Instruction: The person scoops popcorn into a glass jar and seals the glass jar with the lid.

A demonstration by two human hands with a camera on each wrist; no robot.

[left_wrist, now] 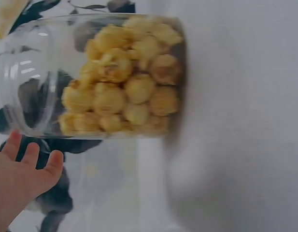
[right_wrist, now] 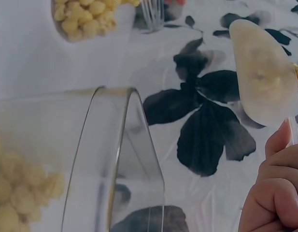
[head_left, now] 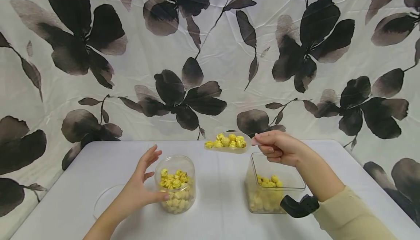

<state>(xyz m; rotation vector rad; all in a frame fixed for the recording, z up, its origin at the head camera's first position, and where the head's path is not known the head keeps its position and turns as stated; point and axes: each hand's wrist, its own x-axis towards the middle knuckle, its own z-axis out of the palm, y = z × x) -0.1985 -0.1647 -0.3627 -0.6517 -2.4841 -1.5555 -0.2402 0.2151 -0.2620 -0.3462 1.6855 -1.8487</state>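
In the head view my right hand [head_left: 279,147] grips the handle of a translucent scoop [head_left: 229,149] heaped with yellow popcorn [head_left: 231,140]. The scoop is held level in the air, left of and above a clear square container [head_left: 252,196]. My left hand [head_left: 139,183] is beside a clear round jar [head_left: 191,196] partly filled with popcorn, its fingers spread and its thumb in front of the jar. Whether the thumb touches the jar I cannot tell. The left wrist view shows fingertips [left_wrist: 54,162] near the mouth of the jar [left_wrist: 42,96]. From below, the right wrist view shows the scoop [right_wrist: 262,77].
Popcorn [head_left: 269,181] lies inside the square container. A clear round lid [head_left: 98,205] lies on the white table [head_left: 220,214], partly behind my left forearm. A floral cloth [head_left: 210,50] hangs behind the table's far edge.
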